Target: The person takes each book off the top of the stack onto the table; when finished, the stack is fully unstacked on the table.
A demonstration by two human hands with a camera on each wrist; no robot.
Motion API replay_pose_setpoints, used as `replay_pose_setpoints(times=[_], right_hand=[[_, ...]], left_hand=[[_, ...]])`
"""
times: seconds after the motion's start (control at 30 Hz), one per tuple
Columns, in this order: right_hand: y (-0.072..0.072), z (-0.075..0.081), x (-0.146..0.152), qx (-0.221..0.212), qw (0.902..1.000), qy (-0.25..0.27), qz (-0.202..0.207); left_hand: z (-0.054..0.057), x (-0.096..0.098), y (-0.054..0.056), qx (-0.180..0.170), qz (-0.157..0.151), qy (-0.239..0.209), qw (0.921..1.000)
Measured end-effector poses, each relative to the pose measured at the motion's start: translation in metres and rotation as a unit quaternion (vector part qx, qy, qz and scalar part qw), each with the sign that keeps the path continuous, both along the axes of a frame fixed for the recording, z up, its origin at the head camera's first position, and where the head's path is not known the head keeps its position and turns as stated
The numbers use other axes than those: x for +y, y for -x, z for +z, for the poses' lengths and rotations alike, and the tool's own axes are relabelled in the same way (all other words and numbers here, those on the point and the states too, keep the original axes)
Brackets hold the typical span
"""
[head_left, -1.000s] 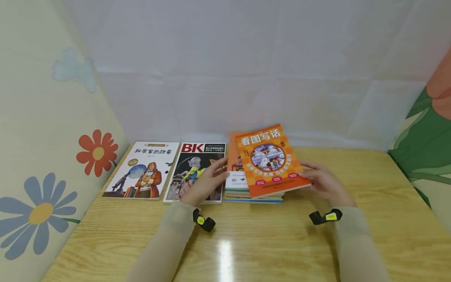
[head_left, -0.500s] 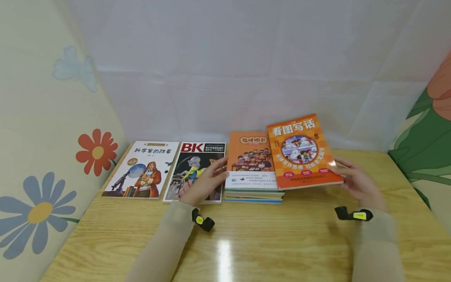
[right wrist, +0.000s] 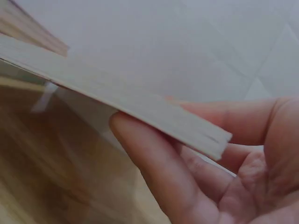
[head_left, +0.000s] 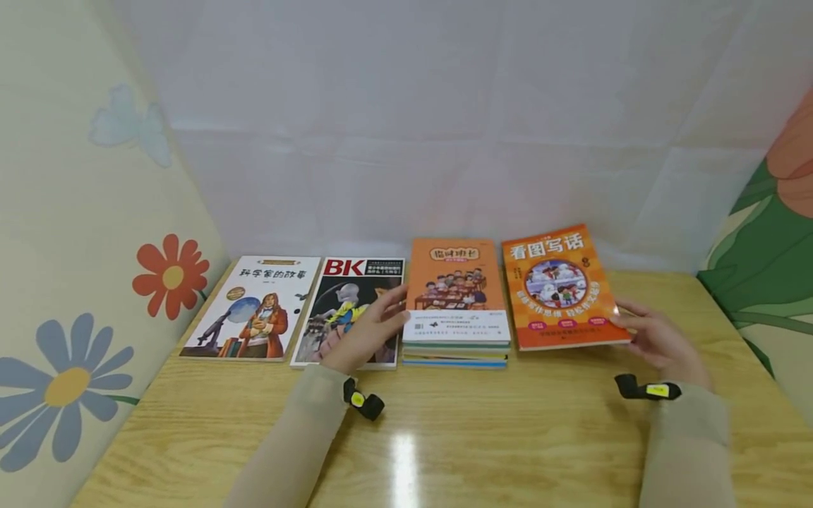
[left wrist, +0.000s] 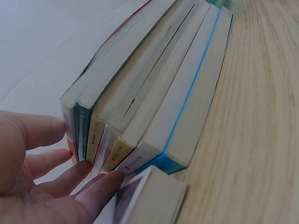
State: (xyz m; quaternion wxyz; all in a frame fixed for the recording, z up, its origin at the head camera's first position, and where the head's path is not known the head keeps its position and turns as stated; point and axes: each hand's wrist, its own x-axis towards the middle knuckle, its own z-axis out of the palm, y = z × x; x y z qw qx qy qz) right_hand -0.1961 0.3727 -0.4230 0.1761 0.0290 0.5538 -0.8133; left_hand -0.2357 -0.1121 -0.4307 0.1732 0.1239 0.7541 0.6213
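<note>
An orange paperback book (head_left: 562, 319) is at the right of the stack, its top leaning to the left. My right hand (head_left: 667, 349) pinches its lower right corner. In the right wrist view the fingers and thumb lie on opposite covers, and the book's pale page edge (right wrist: 117, 95) slants down toward the hand. My left hand (head_left: 363, 337) touches the left side of a stack of books (head_left: 454, 353), whose top book (head_left: 459, 279) is orange and white. Extended fingers rest along the spines (left wrist: 96, 135) in the left wrist view.
Left of the stack lies a black-covered BK book (head_left: 346, 282), partly under my left hand. Farther left is a white book (head_left: 244, 282) with a figure and telescope. A white cloth backdrop (head_left: 444, 141) rises behind the wooden table (head_left: 444, 437).
My right hand has carried the orange book from over the stack to its right, then lowered it a little. The top book came into full view. The left hand stays at the stack.
</note>
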Motion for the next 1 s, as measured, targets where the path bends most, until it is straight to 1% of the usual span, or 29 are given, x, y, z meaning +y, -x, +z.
replay_pose_setpoints(times=[0.1,0.17,0.27,0.37,0.53,0.7,0.8,0.87,0.93,1.0], right_hand=[[0.002,-0.008,-0.002,-0.009,0.9998,-0.012,0.014],[0.001,-0.011,-0.004,-0.022,0.9995,-0.019,0.015],[-0.001,-0.013,-0.006,-0.035,0.9992,-0.016,0.014],[-0.003,-0.015,-0.004,-0.041,0.9991,-0.008,0.012],[-0.004,-0.017,0.0,-0.049,0.9985,-0.025,0.007],[-0.005,-0.021,-0.001,-0.034,0.9964,-0.074,0.022],[-0.005,-0.022,-0.005,-0.018,0.9925,-0.114,0.042],[-0.004,-0.022,-0.01,-0.02,0.99,-0.133,0.042],[-0.003,-0.021,-0.014,-0.019,0.9848,-0.166,0.046],[-0.002,-0.02,-0.019,-0.015,0.9748,-0.216,0.054]], left_hand=[[0.0,0.001,0.0,-0.005,0.002,0.003,1.0],[0.0,0.001,0.001,-0.01,0.004,0.004,0.9999],[0.0,0.002,0.001,-0.007,0.003,0.006,0.9999],[0.0,0.002,0.002,0.002,-0.007,0.002,1.0],[0.001,0.002,0.003,0.017,-0.015,0.001,0.9997],[-0.002,0.001,0.002,0.015,-0.011,0.005,0.9998],[-0.002,0.0,0.001,0.016,-0.013,-0.001,0.9998],[-0.002,0.0,0.001,0.018,-0.01,-0.004,0.9998],[-0.003,-0.001,0.0,0.016,-0.007,-0.005,0.9998],[-0.004,-0.003,-0.002,0.012,-0.003,0.004,0.9999]])
